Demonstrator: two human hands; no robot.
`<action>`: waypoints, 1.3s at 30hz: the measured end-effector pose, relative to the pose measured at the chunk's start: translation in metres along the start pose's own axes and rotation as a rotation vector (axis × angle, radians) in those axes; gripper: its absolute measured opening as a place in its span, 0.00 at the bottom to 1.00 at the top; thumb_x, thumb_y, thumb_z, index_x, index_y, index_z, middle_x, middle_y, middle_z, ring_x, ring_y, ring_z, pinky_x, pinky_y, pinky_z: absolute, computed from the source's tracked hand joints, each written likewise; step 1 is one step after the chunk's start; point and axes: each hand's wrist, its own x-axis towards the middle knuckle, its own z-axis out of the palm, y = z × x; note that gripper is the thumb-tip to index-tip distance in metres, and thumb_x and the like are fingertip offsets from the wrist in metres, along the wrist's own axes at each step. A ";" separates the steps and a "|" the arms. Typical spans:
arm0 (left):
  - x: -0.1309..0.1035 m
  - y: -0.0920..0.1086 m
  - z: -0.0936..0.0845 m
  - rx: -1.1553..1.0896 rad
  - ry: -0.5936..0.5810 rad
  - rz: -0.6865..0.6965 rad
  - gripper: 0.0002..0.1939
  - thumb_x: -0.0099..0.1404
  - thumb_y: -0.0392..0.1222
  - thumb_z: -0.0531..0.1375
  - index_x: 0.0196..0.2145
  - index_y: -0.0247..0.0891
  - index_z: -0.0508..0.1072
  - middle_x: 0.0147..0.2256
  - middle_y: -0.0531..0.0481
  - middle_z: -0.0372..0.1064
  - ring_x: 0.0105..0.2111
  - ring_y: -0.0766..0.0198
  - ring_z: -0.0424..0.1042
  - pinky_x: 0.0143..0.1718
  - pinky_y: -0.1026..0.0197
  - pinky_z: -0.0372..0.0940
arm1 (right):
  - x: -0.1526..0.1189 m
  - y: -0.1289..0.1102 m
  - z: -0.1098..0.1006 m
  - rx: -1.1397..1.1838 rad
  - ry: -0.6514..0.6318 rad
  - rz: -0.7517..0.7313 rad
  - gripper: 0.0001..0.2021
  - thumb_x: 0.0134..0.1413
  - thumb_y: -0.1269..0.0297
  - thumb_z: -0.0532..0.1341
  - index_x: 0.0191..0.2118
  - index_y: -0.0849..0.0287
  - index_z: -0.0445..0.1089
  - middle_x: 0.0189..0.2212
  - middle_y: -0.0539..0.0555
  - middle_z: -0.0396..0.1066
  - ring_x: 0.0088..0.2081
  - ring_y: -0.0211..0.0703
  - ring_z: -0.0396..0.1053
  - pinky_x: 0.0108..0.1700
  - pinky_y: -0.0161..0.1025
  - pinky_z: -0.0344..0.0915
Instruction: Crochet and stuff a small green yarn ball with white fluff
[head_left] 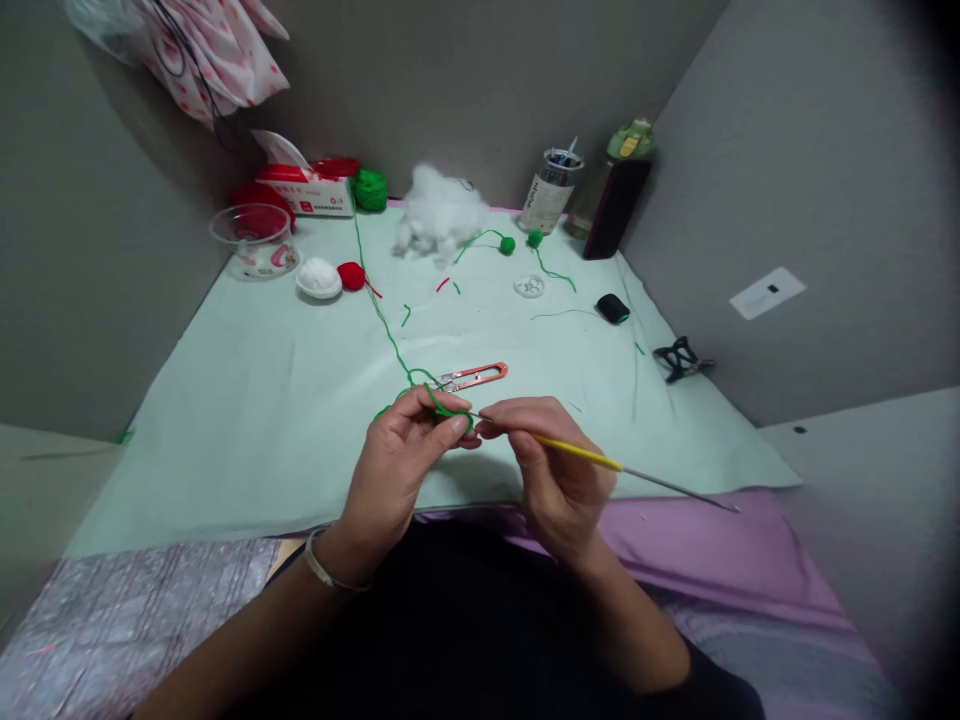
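Note:
Pinched between the thumb and fingers of my left hand is a small green crochet piece, mostly covered by the fingers. Green yarn loops over that hand and runs back across the table to a green yarn ball. My right hand grips a crochet hook with a yellow handle, its thin tip meeting the green piece at my left fingertips. The hook's other metal end points out to the right. Just beyond my hands lie orange thread snips.
White stuffing sits at the back. Two small green balls with yarn tails lie right of it. At left are a clear plastic tub, a white piece and a red piece. A bottle stands back right, near a black clip.

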 end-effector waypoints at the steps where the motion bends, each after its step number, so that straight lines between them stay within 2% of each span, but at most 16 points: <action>1: 0.000 0.000 0.000 0.008 0.002 0.009 0.04 0.63 0.37 0.71 0.36 0.39 0.80 0.35 0.53 0.76 0.33 0.67 0.77 0.41 0.63 0.73 | 0.000 0.000 0.000 -0.014 0.000 -0.009 0.13 0.69 0.74 0.58 0.50 0.51 0.76 0.40 0.54 0.79 0.42 0.45 0.77 0.43 0.48 0.76; 4: 0.000 0.000 0.000 0.029 -0.001 0.034 0.04 0.63 0.37 0.71 0.36 0.40 0.80 0.34 0.52 0.77 0.34 0.66 0.76 0.42 0.62 0.73 | 0.000 -0.001 0.002 0.013 0.005 0.004 0.12 0.69 0.73 0.58 0.49 0.52 0.77 0.39 0.54 0.79 0.41 0.45 0.77 0.42 0.48 0.77; 10: 0.000 0.004 0.004 -0.015 -0.069 -0.053 0.07 0.61 0.38 0.72 0.37 0.38 0.81 0.34 0.50 0.76 0.31 0.65 0.74 0.38 0.62 0.73 | -0.002 0.010 0.006 0.238 0.104 0.248 0.08 0.70 0.63 0.60 0.43 0.53 0.78 0.37 0.53 0.79 0.32 0.41 0.77 0.35 0.43 0.76; 14: 0.001 0.005 0.006 -0.070 -0.064 -0.104 0.11 0.61 0.37 0.72 0.42 0.37 0.80 0.33 0.52 0.74 0.30 0.68 0.73 0.36 0.64 0.73 | -0.004 0.015 0.007 0.314 0.138 0.311 0.08 0.70 0.62 0.60 0.43 0.52 0.78 0.39 0.52 0.79 0.32 0.40 0.77 0.36 0.42 0.75; 18: 0.000 0.004 0.004 -0.067 -0.082 -0.104 0.20 0.63 0.36 0.70 0.53 0.39 0.78 0.32 0.54 0.71 0.27 0.71 0.71 0.30 0.68 0.70 | -0.005 0.013 0.007 0.324 0.156 0.316 0.07 0.69 0.62 0.62 0.43 0.52 0.79 0.38 0.52 0.79 0.31 0.39 0.77 0.36 0.42 0.74; 22: -0.001 0.006 0.002 -0.106 -0.044 -0.131 0.34 0.61 0.33 0.71 0.63 0.45 0.70 0.35 0.57 0.70 0.17 0.79 0.62 0.18 0.72 0.60 | -0.004 0.010 0.007 0.305 0.160 0.308 0.08 0.69 0.62 0.62 0.42 0.53 0.80 0.36 0.52 0.79 0.31 0.39 0.76 0.36 0.42 0.74; 26: 0.000 0.008 0.001 -0.130 -0.035 -0.158 0.44 0.57 0.29 0.72 0.68 0.47 0.63 0.35 0.58 0.70 0.15 0.82 0.59 0.15 0.74 0.54 | -0.004 0.009 0.006 0.348 0.149 0.297 0.08 0.69 0.64 0.61 0.43 0.51 0.80 0.37 0.51 0.79 0.32 0.39 0.76 0.36 0.41 0.73; 28: 0.001 0.008 0.000 -0.128 -0.052 -0.157 0.41 0.58 0.29 0.72 0.66 0.46 0.66 0.35 0.58 0.69 0.15 0.82 0.59 0.15 0.74 0.53 | -0.004 0.009 0.006 0.361 0.145 0.306 0.09 0.70 0.64 0.61 0.43 0.51 0.80 0.38 0.51 0.79 0.32 0.39 0.76 0.36 0.41 0.73; 32: 0.003 0.006 -0.002 -0.096 -0.092 -0.119 0.26 0.62 0.34 0.72 0.56 0.42 0.75 0.34 0.58 0.68 0.17 0.82 0.61 0.17 0.75 0.56 | -0.005 0.008 0.006 0.397 0.144 0.337 0.09 0.70 0.63 0.61 0.43 0.51 0.80 0.38 0.52 0.79 0.32 0.39 0.76 0.36 0.41 0.73; 36: 0.002 0.003 -0.002 -0.057 -0.095 -0.062 0.23 0.63 0.36 0.72 0.55 0.46 0.76 0.36 0.57 0.71 0.18 0.81 0.62 0.17 0.75 0.57 | -0.005 0.007 0.008 0.425 0.131 0.331 0.08 0.70 0.65 0.61 0.43 0.51 0.80 0.38 0.52 0.79 0.32 0.39 0.75 0.36 0.41 0.72; 39: 0.001 0.002 0.000 -0.041 -0.106 -0.065 0.23 0.63 0.36 0.72 0.55 0.46 0.76 0.31 0.58 0.70 0.17 0.81 0.59 0.16 0.76 0.55 | -0.003 0.008 0.010 0.399 0.129 0.291 0.08 0.69 0.65 0.62 0.44 0.51 0.81 0.39 0.52 0.78 0.32 0.39 0.74 0.36 0.42 0.72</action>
